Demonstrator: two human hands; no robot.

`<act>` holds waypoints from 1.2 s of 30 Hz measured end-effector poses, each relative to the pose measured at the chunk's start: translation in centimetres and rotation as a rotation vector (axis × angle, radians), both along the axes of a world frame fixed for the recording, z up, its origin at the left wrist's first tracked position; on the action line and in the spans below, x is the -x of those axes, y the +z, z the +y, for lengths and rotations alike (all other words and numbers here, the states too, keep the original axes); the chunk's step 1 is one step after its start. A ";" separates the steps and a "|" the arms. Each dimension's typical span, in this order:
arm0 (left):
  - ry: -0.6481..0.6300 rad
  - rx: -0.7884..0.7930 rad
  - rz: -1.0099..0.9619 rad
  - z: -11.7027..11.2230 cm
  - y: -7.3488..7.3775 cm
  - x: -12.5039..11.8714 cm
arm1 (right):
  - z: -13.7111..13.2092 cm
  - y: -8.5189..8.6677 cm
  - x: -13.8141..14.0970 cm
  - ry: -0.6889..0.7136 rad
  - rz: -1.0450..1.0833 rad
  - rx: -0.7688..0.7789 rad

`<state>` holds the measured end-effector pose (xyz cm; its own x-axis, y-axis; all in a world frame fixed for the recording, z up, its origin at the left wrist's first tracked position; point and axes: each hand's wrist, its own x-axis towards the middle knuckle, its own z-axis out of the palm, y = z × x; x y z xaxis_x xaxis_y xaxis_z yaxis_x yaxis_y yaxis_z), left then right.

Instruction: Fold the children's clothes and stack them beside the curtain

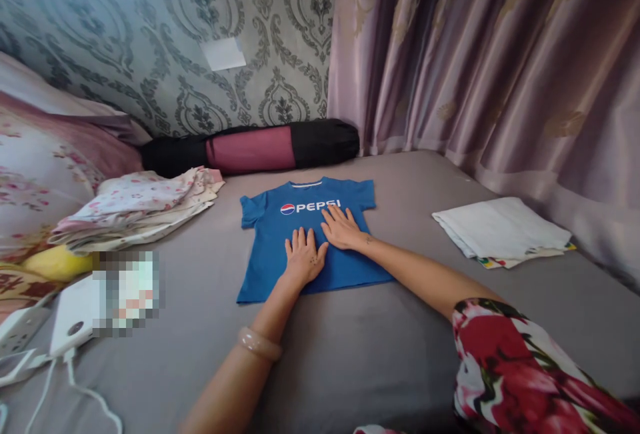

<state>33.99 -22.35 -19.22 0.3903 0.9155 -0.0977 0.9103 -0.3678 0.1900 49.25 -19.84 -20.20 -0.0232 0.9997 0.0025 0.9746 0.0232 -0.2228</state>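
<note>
The blue T-shirt (270,241) lay spread out on the grey sheet (200,341) in front of me, with its collar (307,185) away from me and its hem (345,287) toward me. My left hand (304,257) was flat on the lower middle of it, and my right hand (343,227) was flat a little higher, with the fingertips at the last letters of the white print (317,207). Both hands had the fingers spread somewhat, and I was not gripping any cloth between them.

I judged the shirt to be light and soft, with nothing fragile in it; it would probably bend easily and wrinkle if I pushed too hard. The fabric looked smooth, so it might slide a little on the sheet. For taking hold, the shoulders or the hem corners seemed to me the best places, pinched gently.
</note>
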 end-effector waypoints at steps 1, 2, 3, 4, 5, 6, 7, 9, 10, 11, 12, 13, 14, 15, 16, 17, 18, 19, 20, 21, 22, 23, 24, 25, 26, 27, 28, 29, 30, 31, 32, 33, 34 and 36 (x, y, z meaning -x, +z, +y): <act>0.014 -0.011 -0.002 0.0 0.0 -0.2 | 1.2 0.0 -0.1 -0.021 0.004 0.007; 0.024 -0.030 -0.002 -0.1 0.0 -0.4 | 2.4 -0.1 -0.2 -0.039 0.007 0.010; 0.028 -0.053 0.000 -0.3 -0.1 -0.6 | 3.5 -0.1 -0.3 -0.056 0.008 0.010; 0.029 -0.078 0.002 -0.5 -0.3 -0.8 | 4.6 -0.2 -0.3 -0.073 0.008 0.008; 0.029 -0.102 0.004 -0.6 -0.5 -0.9 | 5.6 -0.3 -0.4 -0.089 0.008 0.004; 0.029 -0.125 0.004 -0.8 -0.7 -1.0 | 6.5 -0.3 -0.4 -0.107 0.009 0.003; 0.029 -0.147 0.005 -0.9 -0.9 -1.0 | 7.4 -0.3 -0.5 -0.128 0.010 0.006; 0.028 -0.192 0.006 -1.0 -1.2 -1.0 | 9.1 -0.3 -0.6 -0.166 0.011 0.016; 0.028 -0.213 0.006 -1.0 -1.4 -1.0 | 9.9 -0.2 -0.7 -0.182 0.011 0.020; 0.027 -0.231 0.006 -1.0 -1.5 -1.0 | 10.6 -0.2 -0.8 -0.197 0.011 0.019; 0.026 -0.246 0.004 -1.0 -1.6 -1.0 | 11.2 -0.2 -0.9 -0.211 0.011 0.016; 0.024 -0.260 0.001 -1.0 -1.7 -1.0 | 11.8 -0.3 -1.1 -0.225 0.012 0.012; 0.023 -0.270 -0.002 -1.0 -1.8 -1.0 | 12.3 -0.3 -1.2 -0.237 0.011 0.007; 0.023 -0.276 -0.005 -1.0 -1.9 -1.0 | 12.8 -0.4 -1.4 -0.249 0.007 0.000; 0.024 -0.279 -0.007 -1.0 -2.0 -1.0 | 13.2 -0.6 -1.5 -0.258 0.000 -0.010; 0.024 -0.277 -0.010 -1.0 -2.0 -1.1 | 13.5 -0.7 -1.6 -0.266 -0.010 -0.026; 0.024 -0.274 -0.013 -1.0 -2.0 -1.1 | 13.8 -0.8 -1.7 -0.271 -0.022 -0.045; 0.023 -0.272 -0.016 -1.1 -2.0 -1.1 | 13.9 -0.8 -1.8 -0.273 -0.033 -0.066; 0.022 -0.269 -0.020 -1.1 -2.0 -1.1 | 14.1 -0.8 -1.8 -0.272 -0.043 -0.087; 0.022 -0.266 -0.024 -1.1 -2.0 -1.1 | 14.1 -0.8 -1.9 -0.270 -0.051 -0.105; 0.023 -0.262 -0.028 -1.1 -1.9 -1.0 | 14.2 -0.6 -2.0 -0.265 -0.054 -0.119; 0.023 -0.255 -0.034 -1.1 -1.7 -1.0 | 14.3 -0.3 -2.2 -0.261 -0.051 -0.121; 0.023 -0.247 -0.041 -1.0 -1.6 -0.9 | 14.4 0.1 -2.4 -0.257 -0.043 -0.111; 0.021 -0.239 -0.050 -1.0 -1.4 -0.8 | 14.5 0.5 -2.7 -0.256 -0.032 -0.094; 0.019 -0.232 -0.060 -0.9 -1.2 -0.7 | 14.7 0.9 -3.1 -0.257 -0.022 -0.074; 0.015 -0.227 -0.071 -0.8 -1.0 -0.6 | 15.0 1.4 -3.5 -0.258 -0.014 -0.054; 0.013 -0.222 -0.080 -0.6 -0.8 -0.5 | 15.3 1.8 -3.8 -0.262 -0.011 -0.038; 0.014 -0.220 -0.088 -0.5 -0.8 -0.4 | 15.6 2.1 -4.2 -0.267 -0.012 -0.029; 0.017 -0.220 -0.095 -0.4 -0.7 -0.3 | 16.0 2.3 -4.5 -0.273 -0.016 -0.027; 0.021 -0.222 -0.100 -0.3 -0.7 -0.2 | 16.4 2.4 -4.7 -0.279 -0.019 -0.023; 0.025 -0.225 -0.103 -0.2 -0.8 -0.2 | 16.8 2.5 -4.8 -0.285 -0.022 -0.019; 0.029 -0.228 -0.106 -0.2 -0.9 -0.2 | 17.1 2.4 -4.9 -0.290 -0.024 -0.015; 0.033 -0.230 -0.109 -0.2 -1.0 -0.1 | 17.5 2.3 -4.9 -0.295 -0.025 -0.011; 0.035 -0.231 -0.112 -0.2 -1.3 -0.1 | 18.0 2.1 -5.0 -0.301 -0.027 -0.006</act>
